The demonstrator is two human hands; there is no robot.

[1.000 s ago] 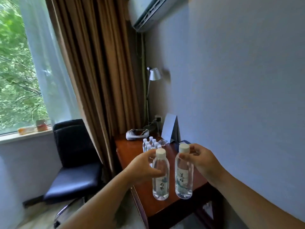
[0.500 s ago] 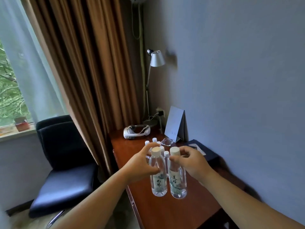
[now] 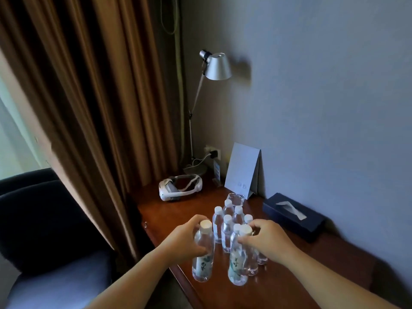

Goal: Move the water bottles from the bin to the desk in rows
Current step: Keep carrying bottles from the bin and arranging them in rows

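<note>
Two clear plastic water bottles with white caps, one (image 3: 202, 253) gripped by the left hand (image 3: 186, 239) and one (image 3: 239, 259) by the right hand (image 3: 265, 240), stand upright nearest the brown wooden desk's (image 3: 289, 282) front edge, extending the standing rows of bottles (image 3: 230, 216) behind.

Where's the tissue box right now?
In the head view the dark tissue box lies on the desk against the wall, right of the standing water bottles and past the right hand.
</note>
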